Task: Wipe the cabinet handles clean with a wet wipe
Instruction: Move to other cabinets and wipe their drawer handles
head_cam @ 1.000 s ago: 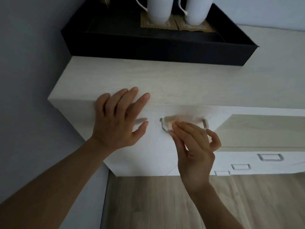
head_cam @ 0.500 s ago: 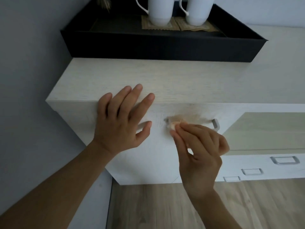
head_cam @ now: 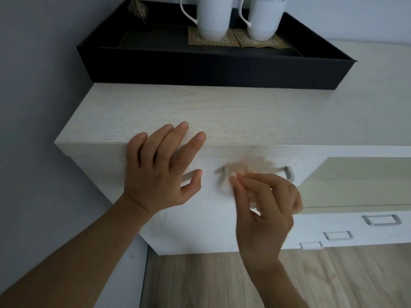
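Note:
A pale wood-grain cabinet fills the middle of the view. On its front, a silver bar handle shows only at its right end. My right hand pinches a small white wet wipe against the handle's left end, hiding most of the bar. My left hand lies flat on the cabinet's top front edge just left of the handle, fingers spread and holding nothing.
A black tray with two white mugs sits at the back of the cabinet top. Three more small handles show on lower drawers at the right. A grey wall is at the left, wooden floor below.
My right hand with the wipe has stayed at the handle's left end, rubbing there. The view has shifted so the cabinet sits lower and farther right. My left hand stays flat.

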